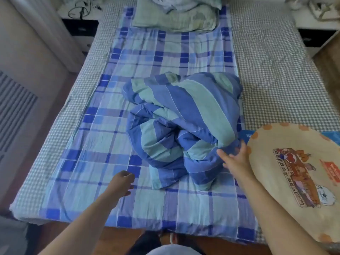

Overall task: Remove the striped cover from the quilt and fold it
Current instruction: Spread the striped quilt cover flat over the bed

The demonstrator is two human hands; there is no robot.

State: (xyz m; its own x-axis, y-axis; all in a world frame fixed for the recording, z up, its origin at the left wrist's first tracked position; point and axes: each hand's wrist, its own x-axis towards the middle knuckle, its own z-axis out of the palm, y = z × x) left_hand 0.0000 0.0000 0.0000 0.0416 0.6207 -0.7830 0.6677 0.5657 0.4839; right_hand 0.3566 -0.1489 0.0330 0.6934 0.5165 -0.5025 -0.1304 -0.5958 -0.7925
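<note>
So the bed [276, 74] fills pretty much the whole frame, running from the bottom edge up to the top, with a grey-and-white checked mattress cover showing down both sides. On top of that is a blue plaid sheet [103, 137] laid lengthwise down the middle. At the top center there's a pale green pillow [173, 21] with some bunched light fabric on it. 2 white nightstands [316, 24] sit in the upper corners, the upper left one with a tangle of cables on top.

The quilt [184, 122], in its striped cover with blue and teal bands, is heaped in a crumpled lump right of center, resting on the plaid sheet. At the lower right edge of the frame there's a round cream cushion [294, 173] with a cartoon print and orange dots round its rim.

My right hand [234, 159] is reaching in with fingers spread, touching the lower right edge of the heap, not really gripping it. My left hand [123, 183] hangs over the sheet at lower center, loosely curled, holding nothing.
</note>
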